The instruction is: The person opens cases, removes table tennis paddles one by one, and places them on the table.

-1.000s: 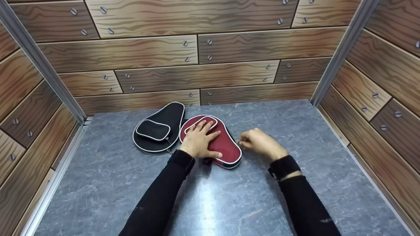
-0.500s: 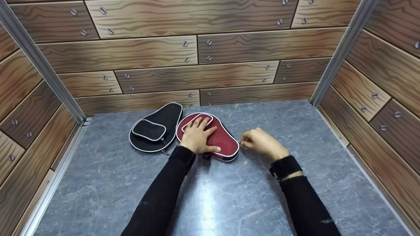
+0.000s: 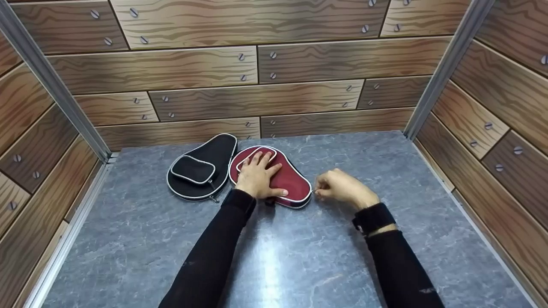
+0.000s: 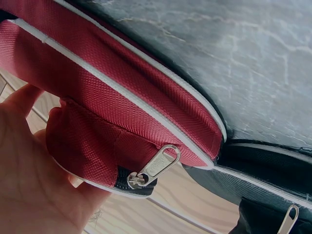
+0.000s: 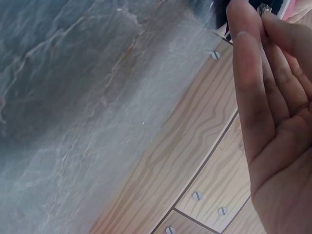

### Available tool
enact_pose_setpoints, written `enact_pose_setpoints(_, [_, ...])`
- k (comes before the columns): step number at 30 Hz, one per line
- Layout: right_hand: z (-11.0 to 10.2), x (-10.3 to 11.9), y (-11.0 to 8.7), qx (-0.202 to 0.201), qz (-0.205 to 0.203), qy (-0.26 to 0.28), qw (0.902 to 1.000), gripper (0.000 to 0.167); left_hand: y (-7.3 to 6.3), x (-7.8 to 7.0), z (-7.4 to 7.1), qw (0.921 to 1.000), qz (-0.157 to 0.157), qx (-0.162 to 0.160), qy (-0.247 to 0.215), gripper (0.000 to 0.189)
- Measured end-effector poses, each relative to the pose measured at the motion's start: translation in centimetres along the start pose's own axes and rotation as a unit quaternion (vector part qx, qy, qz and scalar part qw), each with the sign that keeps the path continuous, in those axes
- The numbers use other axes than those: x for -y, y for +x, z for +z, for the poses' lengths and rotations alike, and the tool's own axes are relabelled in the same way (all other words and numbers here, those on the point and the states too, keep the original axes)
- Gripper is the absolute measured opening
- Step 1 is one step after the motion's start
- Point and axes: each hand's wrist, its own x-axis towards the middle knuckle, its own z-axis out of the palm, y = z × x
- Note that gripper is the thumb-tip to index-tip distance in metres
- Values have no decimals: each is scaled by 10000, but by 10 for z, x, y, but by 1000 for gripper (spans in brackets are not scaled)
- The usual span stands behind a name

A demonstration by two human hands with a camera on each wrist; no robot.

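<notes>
A red table tennis paddle case (image 3: pixel 293 182) with white piping lies on the grey tabletop, its narrow end toward the front right. My left hand (image 3: pixel 257 175) rests on it with fingers spread, over its small pocket. The pocket's zipper pull (image 4: pixel 158 163) hangs free in the left wrist view. At the narrow end, my right hand (image 3: pixel 342 187) pinches the case's zipper pull between thumb and forefinger; the fingers mostly hide it. Beside the fingertips in the right wrist view, the metal zipper slider (image 5: pixel 264 9) shows on black zipper tape.
A black paddle case (image 3: pixel 218 156) with a small pocket lies against the red case's left side, its narrow end pointing to the back wall. Wood-patterned walls (image 3: pixel 205 100) enclose the grey tabletop (image 3: pixel 141 239) at the back and both sides.
The red case has slid slightly back and left under my left hand, and the black case has shifted left with it. My right hand has moved slightly right.
</notes>
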Motion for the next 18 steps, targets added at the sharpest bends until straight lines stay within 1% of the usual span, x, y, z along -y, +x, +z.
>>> enact_pose_setpoints(4, [-1,2,-1,145,40,66,9999,5,1,1,1,10000,20,-8,-17,97])
enact_pose_setpoints(6, [-1,3,-1,181,47,72,9998,5,4,3,7,9999,50,2,-128,98])
enact_pose_setpoints(10, [-2,4,-1,154,38,33,9999,5,16,12,28,9986,184,-129,-471,104])
enact_pose_setpoints(13, [-2,2,0,123,97,44,9999,5,18,13,33,9985,227,-154,-480,106])
enact_pose_setpoints(16, [-3,0,0,100,203,60,9997,5,12,8,22,9996,187,-39,-226,103])
enact_pose_setpoints(18, [-5,-2,-1,74,272,51,9996,5,7,4,15,9997,198,-55,-103,99])
